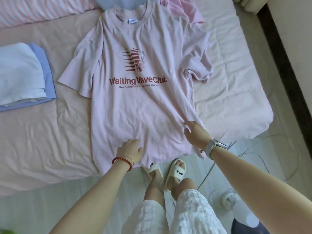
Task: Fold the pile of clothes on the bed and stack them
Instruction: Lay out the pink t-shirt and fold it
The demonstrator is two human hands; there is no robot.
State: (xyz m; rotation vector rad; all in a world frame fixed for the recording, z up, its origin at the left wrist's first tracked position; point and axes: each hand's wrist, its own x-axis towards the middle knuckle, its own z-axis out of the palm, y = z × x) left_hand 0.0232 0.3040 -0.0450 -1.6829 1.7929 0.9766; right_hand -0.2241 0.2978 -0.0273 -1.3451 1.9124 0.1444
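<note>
A pale pink T-shirt [135,105] with a red "Waiting Wave Club" print lies face up and spread out on the bed, collar at the far end, hem hanging over the near edge. Its right sleeve is crumpled. My left hand [129,151] rests flat on the lower hem area with relaxed fingers. My right hand [196,132] lies on the shirt's lower right side edge, fingers extended over the fabric. A folded stack, white cloth on blue cloth [22,73], sits at the left of the bed.
The bed has a wrinkled pink sheet [50,132]. More unfolded clothes, pink [182,9] and light blue [121,1], lie beyond the collar. A striped pillow [33,10] is at the far left. Cables and a white fan base [226,198] are on the floor at the right.
</note>
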